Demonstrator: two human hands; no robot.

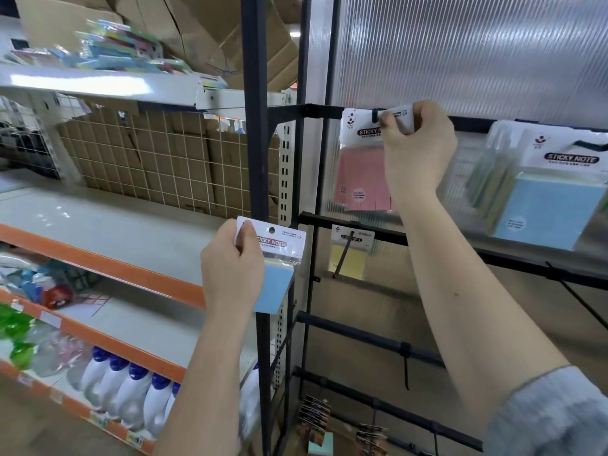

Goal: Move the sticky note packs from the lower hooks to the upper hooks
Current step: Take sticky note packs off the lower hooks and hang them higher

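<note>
My right hand [418, 143] is up at the top bar [526, 121], fingers pinched on the header card of the pink pack [360, 172], lining its hole up w/ the hook [375, 114]. Holding it by the card bc that's where the hole is, and the pad just hangs under it. Can't tell if it's fully on the hook yet, my fingers cover that bit.

Left hand [232, 268] is curled round the next one, a blue pack [278, 278], thumb on the card, held low by the rack post [255, 159] so it's ready to go up right after. Saves a trip imo.

One yellow pack [350, 255] is on a lower hook on the 2nd bar, so prob that's left to move. Another blue pack [552, 205] already hangs up top on the right.

Behind the rack is a ribbed clear plastic panel [477, 54]. To the left: shop shelves w/ orange edges [108, 258], white bottles w/ blue caps [128, 386] lower down, wire grid [164, 153] and cardboard boxes [210, 24] behind.
</note>
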